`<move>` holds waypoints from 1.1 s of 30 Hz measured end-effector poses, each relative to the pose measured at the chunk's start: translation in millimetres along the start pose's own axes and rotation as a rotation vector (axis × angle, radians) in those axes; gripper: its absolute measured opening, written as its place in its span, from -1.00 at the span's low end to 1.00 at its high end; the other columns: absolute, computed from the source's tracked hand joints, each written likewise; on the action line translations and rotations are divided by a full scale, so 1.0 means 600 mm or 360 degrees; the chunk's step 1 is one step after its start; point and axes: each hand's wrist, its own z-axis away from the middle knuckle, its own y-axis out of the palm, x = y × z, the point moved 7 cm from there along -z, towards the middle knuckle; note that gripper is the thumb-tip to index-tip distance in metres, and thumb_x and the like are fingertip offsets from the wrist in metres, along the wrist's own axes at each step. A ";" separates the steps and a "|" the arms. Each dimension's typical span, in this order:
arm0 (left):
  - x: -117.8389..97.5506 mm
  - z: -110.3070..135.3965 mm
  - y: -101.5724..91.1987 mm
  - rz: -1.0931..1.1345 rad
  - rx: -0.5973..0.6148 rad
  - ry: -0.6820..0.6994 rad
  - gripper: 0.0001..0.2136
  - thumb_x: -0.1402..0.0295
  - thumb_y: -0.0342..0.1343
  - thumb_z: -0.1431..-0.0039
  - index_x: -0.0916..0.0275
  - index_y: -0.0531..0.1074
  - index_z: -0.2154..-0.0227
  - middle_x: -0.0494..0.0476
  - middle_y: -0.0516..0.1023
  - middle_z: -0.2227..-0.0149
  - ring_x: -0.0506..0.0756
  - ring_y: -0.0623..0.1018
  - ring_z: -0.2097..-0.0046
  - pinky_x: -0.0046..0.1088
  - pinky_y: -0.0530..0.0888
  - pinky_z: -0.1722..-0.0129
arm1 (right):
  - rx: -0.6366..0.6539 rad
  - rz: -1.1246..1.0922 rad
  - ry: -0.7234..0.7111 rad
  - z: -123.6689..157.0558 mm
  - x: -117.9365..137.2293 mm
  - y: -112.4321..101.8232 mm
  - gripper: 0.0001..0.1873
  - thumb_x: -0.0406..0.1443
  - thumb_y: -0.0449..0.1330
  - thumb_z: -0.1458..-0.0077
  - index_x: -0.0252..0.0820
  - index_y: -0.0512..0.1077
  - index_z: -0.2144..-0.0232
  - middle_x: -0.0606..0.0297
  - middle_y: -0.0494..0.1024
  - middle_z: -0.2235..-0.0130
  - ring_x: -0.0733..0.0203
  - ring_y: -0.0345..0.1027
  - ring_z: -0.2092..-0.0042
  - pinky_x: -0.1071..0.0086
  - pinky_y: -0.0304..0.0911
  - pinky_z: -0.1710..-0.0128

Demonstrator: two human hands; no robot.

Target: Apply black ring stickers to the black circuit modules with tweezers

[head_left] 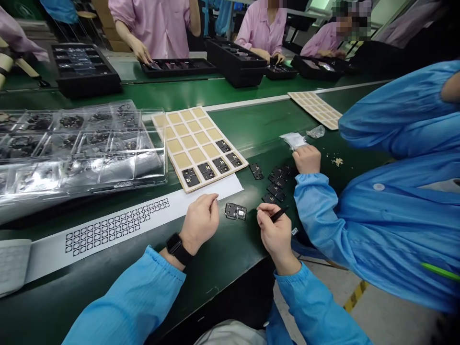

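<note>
My left hand (200,223), a black watch on its wrist, is closed with thumb and forefinger pinched; whatever they hold, if anything, is too small to make out. It is over the end of a white strip of ring-shaped black stickers (118,225). My right hand (276,232) is closed round a slim black pen-like tool (279,214), most of it hidden by the fingers. On the green bench between my hands lies a small black electronic part (235,211) with a pale square on it, touched by neither hand. Beyond it, a gridded board (194,141) carries several black parts.
Loose black parts (276,177) lie in a pile at the right, near a co-worker's hand (308,159) and a small white bag (293,140). Clear trays of parts (79,148) are stacked at the left. Black bins (86,72) and other people line the far side.
</note>
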 end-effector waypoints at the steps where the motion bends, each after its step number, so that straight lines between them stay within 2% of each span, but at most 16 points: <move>1: 0.000 0.000 -0.003 -0.0058 -0.0007 0.0035 -0.75 0.15 0.17 -0.42 0.25 0.54 0.11 0.16 0.61 0.11 0.14 0.59 0.05 -0.12 0.52 -0.10 | 0.0024 0.0013 -0.0016 0.004 0.001 -0.003 -0.75 -0.13 0.31 -0.28 -0.22 0.46 0.21 0.42 0.41 0.43 0.34 0.25 0.49 0.43 0.22 0.47; 5: -0.001 0.002 -0.002 -0.0245 0.0043 0.0181 -0.83 0.27 0.14 -0.44 0.27 0.53 0.14 0.11 0.60 0.21 0.11 0.59 0.14 -0.20 0.54 0.01 | 0.0106 0.0099 -0.0086 0.016 0.010 -0.005 -0.80 -0.18 0.25 -0.32 -0.19 0.45 0.28 0.39 0.42 0.42 0.33 0.24 0.49 0.41 0.22 0.47; 8: -0.010 0.009 0.010 -0.0365 0.0163 0.0351 -0.83 0.37 0.08 -0.43 0.27 0.56 0.12 0.18 0.61 0.18 0.15 0.59 0.12 -0.22 0.55 0.05 | 0.0142 0.0231 -0.0157 0.021 0.022 0.000 -0.86 -0.23 0.21 -0.33 -0.15 0.46 0.29 0.33 0.47 0.37 0.30 0.27 0.48 0.37 0.25 0.47; 11: -0.031 0.025 0.032 -0.0488 0.0381 0.0608 -0.79 0.39 0.09 -0.41 0.21 0.60 0.04 0.25 0.62 0.04 0.22 0.58 -0.02 -0.16 0.53 -0.05 | 0.0185 0.0450 -0.0275 0.030 0.042 0.009 -0.87 -0.26 0.19 -0.35 -0.14 0.52 0.25 0.22 0.55 0.25 0.23 0.41 0.37 0.33 0.34 0.40; 15: -0.054 0.048 0.056 -0.0682 0.0578 0.0878 -0.70 0.38 0.08 -0.43 0.22 0.53 -0.14 0.20 0.57 -0.18 0.30 0.47 -0.25 -0.06 0.44 -0.25 | 0.0334 0.0840 -0.0485 0.051 0.064 0.029 -0.76 -0.30 0.20 -0.32 -0.15 0.59 0.03 0.07 0.58 0.03 0.01 0.53 0.05 0.17 0.48 0.10; 17: -0.058 0.054 0.062 -0.0791 0.0593 0.0914 -0.67 0.38 0.06 -0.45 0.29 0.48 -0.19 0.23 0.54 -0.23 0.33 0.43 -0.29 -0.02 0.41 -0.28 | 0.0409 0.1037 -0.0553 0.058 0.067 0.036 -0.64 -0.30 0.20 -0.31 -0.18 0.55 -0.12 0.01 0.55 -0.07 -0.08 0.51 -0.05 0.09 0.49 -0.01; 20: -0.058 0.061 0.068 -0.0932 0.0615 0.0923 -0.64 0.39 0.02 -0.46 0.36 0.44 -0.23 0.27 0.51 -0.26 0.37 0.40 -0.31 0.03 0.35 -0.33 | 0.0501 0.1295 -0.0589 0.063 0.068 0.046 -0.53 -0.29 0.19 -0.32 -0.16 0.47 -0.25 -0.03 0.50 -0.15 -0.12 0.51 -0.06 0.08 0.52 0.00; 23: -0.057 0.071 0.077 -0.1029 0.0679 0.0972 -0.61 0.44 -0.03 -0.46 0.43 0.42 -0.25 0.29 0.46 -0.30 0.40 0.34 -0.38 0.06 0.23 -0.42 | 0.0582 0.1478 -0.0592 0.063 0.069 0.055 -0.52 -0.28 0.18 -0.32 -0.16 0.45 -0.26 -0.03 0.48 -0.18 -0.12 0.52 -0.05 0.09 0.55 0.05; 26: -0.056 0.079 0.087 -0.1101 0.0739 0.1030 -0.56 0.49 -0.05 -0.42 0.50 0.38 -0.28 0.34 0.41 -0.35 0.43 0.28 -0.42 0.05 0.21 -0.44 | 0.0615 0.1582 -0.0613 0.063 0.069 0.060 -0.52 -0.28 0.17 -0.33 -0.20 0.45 -0.25 -0.04 0.48 -0.20 -0.13 0.51 -0.09 0.10 0.56 0.04; 33: -0.061 0.081 0.098 -0.1212 0.0790 0.1117 -0.51 0.47 -0.10 -0.41 0.61 0.31 -0.32 0.49 0.34 -0.38 0.49 0.27 -0.43 0.03 0.26 -0.40 | 0.0665 0.1594 -0.0754 0.071 0.059 0.055 -0.43 -0.28 0.17 -0.31 -0.33 0.37 -0.32 0.03 0.38 -0.38 -0.10 0.47 -0.18 0.07 0.43 -0.23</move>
